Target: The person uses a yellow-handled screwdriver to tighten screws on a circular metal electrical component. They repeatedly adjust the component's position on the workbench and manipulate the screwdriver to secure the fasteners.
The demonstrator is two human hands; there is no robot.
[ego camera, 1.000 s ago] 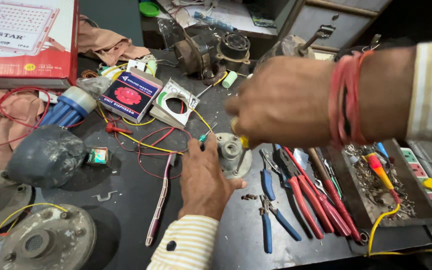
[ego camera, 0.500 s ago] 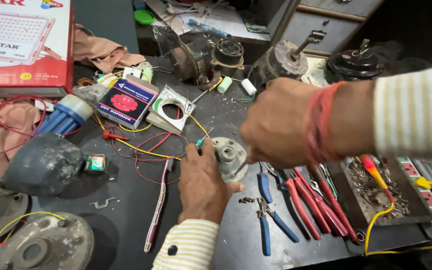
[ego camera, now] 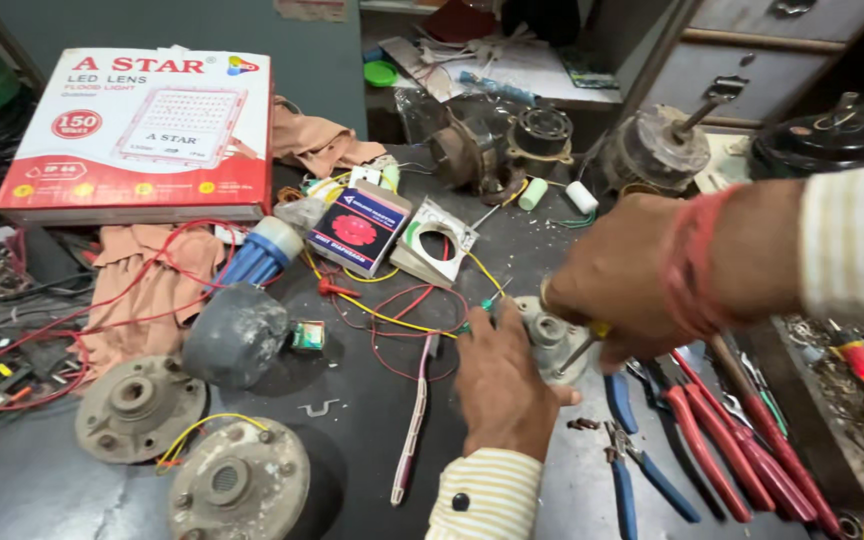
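A dark, scuffed workbench [ego camera: 352,470] is seen, heavily cluttered. At the far left a red and white carton [ego camera: 142,135] is laid flat, with brownish cloths [ego camera: 152,285] beside and below it. Two round metal end covers [ego camera: 187,450] are placed at the near left, a grey motor housing [ego camera: 237,335] just behind them. Red and yellow wires [ego camera: 392,315] are strewn across the middle, near a small dark box [ego camera: 357,228]. A small grey metal part [ego camera: 552,335] rests at centre. Blue-handled pliers [ego camera: 632,460] and red-handled pliers [ego camera: 742,440] are laid at the near right.

Red-and-white box [ego camera: 142,135], navy-and-red packet [ego camera: 359,228], blue-handled pliers [ego camera: 642,470], cream striped cuff [ego camera: 482,495], red wristband [ego camera: 690,265].
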